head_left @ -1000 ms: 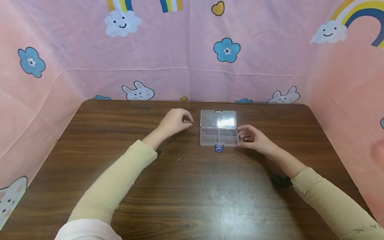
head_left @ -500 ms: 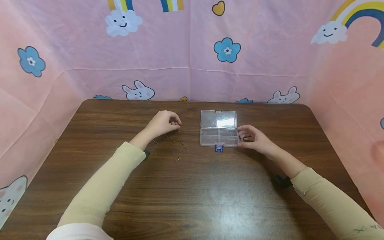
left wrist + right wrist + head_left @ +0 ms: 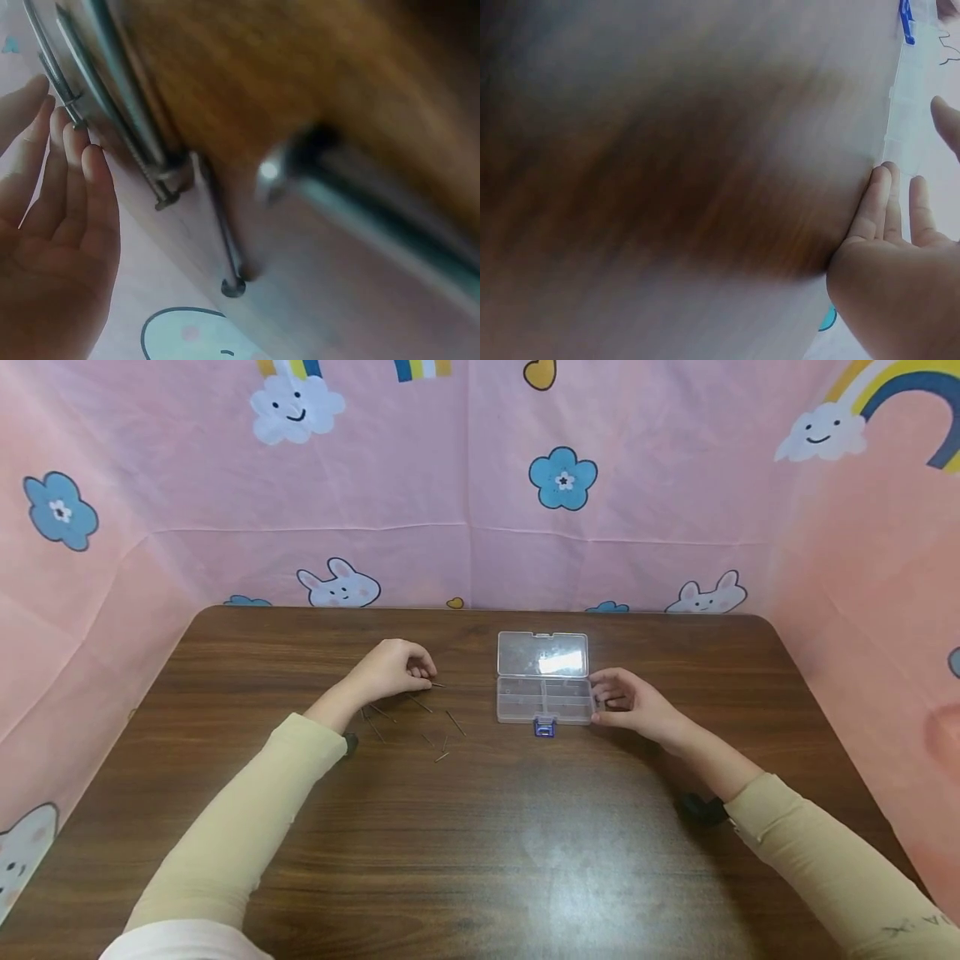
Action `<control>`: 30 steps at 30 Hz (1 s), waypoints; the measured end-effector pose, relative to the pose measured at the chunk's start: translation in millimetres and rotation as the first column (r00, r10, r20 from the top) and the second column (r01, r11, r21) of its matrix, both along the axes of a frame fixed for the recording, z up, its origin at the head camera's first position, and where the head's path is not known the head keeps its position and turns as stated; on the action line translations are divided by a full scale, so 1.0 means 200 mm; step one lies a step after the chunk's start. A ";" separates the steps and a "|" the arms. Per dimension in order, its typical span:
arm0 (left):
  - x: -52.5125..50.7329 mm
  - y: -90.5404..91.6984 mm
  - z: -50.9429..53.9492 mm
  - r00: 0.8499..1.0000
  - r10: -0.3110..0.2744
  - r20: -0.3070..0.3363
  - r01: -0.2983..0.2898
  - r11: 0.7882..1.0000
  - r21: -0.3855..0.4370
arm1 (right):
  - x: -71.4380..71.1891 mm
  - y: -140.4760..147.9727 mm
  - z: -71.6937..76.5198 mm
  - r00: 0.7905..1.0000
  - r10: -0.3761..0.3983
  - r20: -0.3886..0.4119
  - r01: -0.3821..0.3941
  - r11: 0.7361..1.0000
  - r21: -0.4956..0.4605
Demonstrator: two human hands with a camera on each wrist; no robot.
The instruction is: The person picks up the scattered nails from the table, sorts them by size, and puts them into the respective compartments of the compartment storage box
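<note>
Beside several thin metal nails (image 3: 456, 723) is my left hand (image 3: 386, 670), its thumb and fingertips at one nail (image 3: 439, 685); whether they pinch it is unclear. The left wrist view has the left hand (image 3: 60, 225) with its fingers extended near nail heads, one nail (image 3: 225, 240) lying farther off. A clear compartment box (image 3: 521, 708) stands with its lid (image 3: 525, 653) raised back and a blue latch (image 3: 544, 727) in front. My right hand (image 3: 637, 703) rests thumb and fingers against the box's right end. In the right wrist view, that hand's fingers (image 3: 919, 210) look fairly straight at the box (image 3: 904, 120).
The brown wooden table (image 3: 480, 860) has its back edge behind the box. A pink patterned cloth (image 3: 420, 460) hangs behind and along both sides. More nails (image 3: 382, 713) lie close to the left wrist.
My left hand has moved left from near the box to the nails, uncovering some of them. My right hand has stayed at the box, and the head view has shifted slightly.
</note>
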State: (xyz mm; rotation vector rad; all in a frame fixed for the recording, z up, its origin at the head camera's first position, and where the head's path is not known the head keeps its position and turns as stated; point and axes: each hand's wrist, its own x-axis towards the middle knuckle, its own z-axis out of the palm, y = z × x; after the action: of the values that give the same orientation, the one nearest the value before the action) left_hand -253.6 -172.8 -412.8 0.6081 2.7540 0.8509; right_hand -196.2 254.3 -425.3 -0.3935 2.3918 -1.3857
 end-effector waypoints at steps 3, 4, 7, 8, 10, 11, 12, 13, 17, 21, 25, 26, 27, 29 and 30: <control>-0.01 -0.01 0.00 1.000 -0.012 0.011 0.012 1.000 0.002 | 0.00 0.00 0.00 1.000 -0.003 0.001 0.003 1.000 0.001; -0.01 -0.01 -0.01 1.000 -0.013 0.013 0.013 1.000 0.004 | 0.00 0.00 0.00 1.000 -0.003 0.000 0.003 1.000 0.001; -0.01 -0.02 -0.01 1.000 -0.010 0.019 0.010 1.000 0.002 | 0.00 0.00 0.00 1.000 -0.002 -0.003 0.002 1.000 0.002; -0.01 -0.02 -0.01 1.000 -0.007 0.021 0.007 1.000 0.001 | 0.00 0.00 0.00 1.000 -0.001 -0.004 0.001 1.000 0.002; -0.01 -0.02 -0.01 1.000 -0.004 0.023 0.004 1.000 -0.003 | 0.00 -0.01 0.00 1.000 0.000 -0.006 0.000 1.000 0.002; -0.01 -0.02 -0.01 1.000 -0.004 0.021 0.004 1.000 -0.006 | 0.00 -0.01 0.01 1.000 0.000 -0.005 0.000 1.000 0.003; -0.01 -0.02 -0.01 1.000 -0.004 0.019 0.004 1.000 -0.008 | 0.00 -0.01 0.01 1.000 -0.001 -0.004 0.001 1.000 0.002; -0.01 -0.02 -0.01 1.000 -0.005 0.017 0.005 1.000 -0.009 | 0.00 -0.01 0.01 1.000 -0.002 -0.004 0.002 1.000 0.001; -0.01 -0.01 0.00 1.000 -0.010 0.005 0.010 1.000 -0.017 | 0.00 -0.01 0.01 1.000 -0.003 -0.001 0.003 1.000 -0.005; -0.01 -0.01 0.00 1.000 -0.018 0.012 0.018 0.999 -0.027 | 0.00 0.00 0.00 1.000 -0.010 0.003 0.010 1.000 -0.003; 0.00 0.00 0.01 1.000 -0.020 0.021 0.020 0.999 -0.037 | 0.00 0.00 0.00 1.000 -0.019 0.007 0.019 1.000 0.008; 0.00 0.01 0.01 1.000 -0.020 0.020 0.021 0.999 -0.036 | -0.01 0.00 0.00 1.000 -0.019 0.007 0.019 1.000 0.011; 0.00 0.01 0.01 1.000 -0.019 0.018 0.019 0.999 -0.035 | -0.01 0.00 0.00 1.000 -0.019 0.007 0.018 1.000 0.012; 0.00 0.01 0.01 1.000 -0.014 0.010 0.014 1.000 -0.027 | -0.01 -0.01 0.00 1.000 -0.017 0.004 0.017 1.000 0.016; 0.00 0.02 0.01 1.000 -0.012 0.003 0.012 1.000 -0.023 | -0.01 -0.01 0.00 1.000 -0.017 0.004 0.017 1.000 0.016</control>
State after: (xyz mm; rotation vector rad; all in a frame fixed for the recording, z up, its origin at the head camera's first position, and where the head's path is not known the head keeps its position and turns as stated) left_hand -254.4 -169.4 -410.0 0.6186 2.7509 0.8154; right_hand -198.0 253.0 -426.0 -0.3669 2.4068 -1.3722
